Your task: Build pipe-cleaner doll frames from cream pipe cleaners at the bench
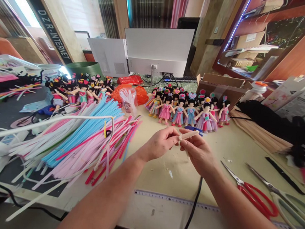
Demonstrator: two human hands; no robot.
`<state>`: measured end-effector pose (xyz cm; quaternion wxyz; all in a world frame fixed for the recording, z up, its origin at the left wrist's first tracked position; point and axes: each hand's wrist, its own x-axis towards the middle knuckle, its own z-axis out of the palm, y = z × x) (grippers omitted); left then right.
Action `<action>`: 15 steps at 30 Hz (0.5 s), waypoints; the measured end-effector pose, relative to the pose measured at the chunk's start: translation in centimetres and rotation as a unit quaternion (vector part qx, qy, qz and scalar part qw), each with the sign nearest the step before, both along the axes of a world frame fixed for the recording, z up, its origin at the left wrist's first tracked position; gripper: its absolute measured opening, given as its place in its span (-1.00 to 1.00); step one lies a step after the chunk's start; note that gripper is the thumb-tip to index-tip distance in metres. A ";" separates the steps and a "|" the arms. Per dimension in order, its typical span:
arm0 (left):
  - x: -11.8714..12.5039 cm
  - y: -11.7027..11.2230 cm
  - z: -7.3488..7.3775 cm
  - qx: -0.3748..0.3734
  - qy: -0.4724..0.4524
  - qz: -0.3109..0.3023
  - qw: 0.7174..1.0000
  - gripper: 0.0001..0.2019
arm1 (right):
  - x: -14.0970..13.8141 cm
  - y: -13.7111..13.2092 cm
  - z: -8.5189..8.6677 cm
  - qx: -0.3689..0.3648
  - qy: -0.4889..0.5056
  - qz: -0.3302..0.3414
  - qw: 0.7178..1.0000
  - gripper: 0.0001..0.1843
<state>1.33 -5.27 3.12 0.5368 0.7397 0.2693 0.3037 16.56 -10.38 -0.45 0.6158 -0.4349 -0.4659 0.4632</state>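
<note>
Between the fingertips of both hands, above the middle of the table, is a beige pipe cleaner [189,135]. One end sticks out to the upper right, and it looks bent or knotted near the fingers. My left hand [160,143] pinches it from the left side. From the right, my right hand [199,152] pinches it too, with thumb and fingers closed. A short piece hangs below the pinch, partly hidden by the fingers. Just beyond the hands stand several finished pipe cleaner dolls [179,113] in pink, blue and purple dresses.
Bundles of coloured pipe cleaners [86,140] cover the left side. Red-handled scissors [254,198] and grey-green-handled scissors [289,201] lie at right. A measuring tape [171,199] and a black cable [193,210] run near the front edge. A monitor [158,47] and cardboard box [221,92] stand behind.
</note>
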 end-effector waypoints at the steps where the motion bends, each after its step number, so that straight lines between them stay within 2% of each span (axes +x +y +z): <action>1: 0.0 0.0 0.1 0.000 0.001 -0.001 1.000 -0.83 | 0.0 0.0 -0.1 -0.001 0.004 0.002 1.000 -0.58; 8: 0.0 -0.2 0.4 -0.029 -0.022 -0.011 0.999 -0.81 | 0.2 0.1 -0.1 -0.011 0.039 0.020 0.999 -0.62; 15: 0.0 -0.4 0.5 -0.068 -0.033 -0.007 0.997 -0.77 | 0.4 0.3 -0.2 -0.005 0.024 0.038 0.999 -0.67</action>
